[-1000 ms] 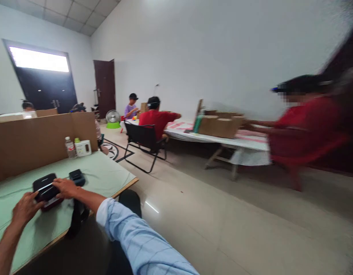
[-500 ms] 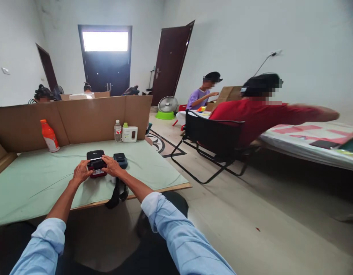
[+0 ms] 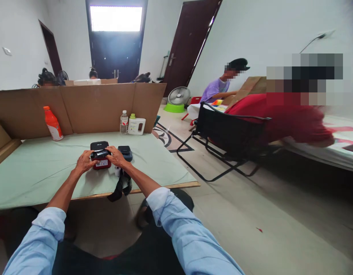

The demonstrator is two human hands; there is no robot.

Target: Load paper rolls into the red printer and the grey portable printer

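Note:
On the pale green tabletop (image 3: 64,175), a small black-and-red portable printer (image 3: 101,164) lies in front of me, a white label on its near side. My left hand (image 3: 85,162) grips its left edge, fingers curled at the glossy black cover across the middle. From the other side, my right hand (image 3: 115,156) holds the same cover by its right end. Whether that cover is lifted clear is hard to tell. Close by my right hand sits a second, dark blue device (image 3: 125,152). A small white roll (image 3: 117,171) stands below my right hand, beside a black strap (image 3: 119,190) hanging over the table edge.
An orange bottle (image 3: 53,124), a clear bottle (image 3: 123,123) and a white jug (image 3: 136,126) stand along the cardboard screen (image 3: 96,109). To the right, a person in red (image 3: 279,118) sits in a black folding chair (image 3: 230,133). Another person in purple (image 3: 215,89) sits beyond.
My view has tilted down and left, so the scene sits higher and further right. My hands stay on the printer; its white label shows more. The person in red has lowered the outstretched arm.

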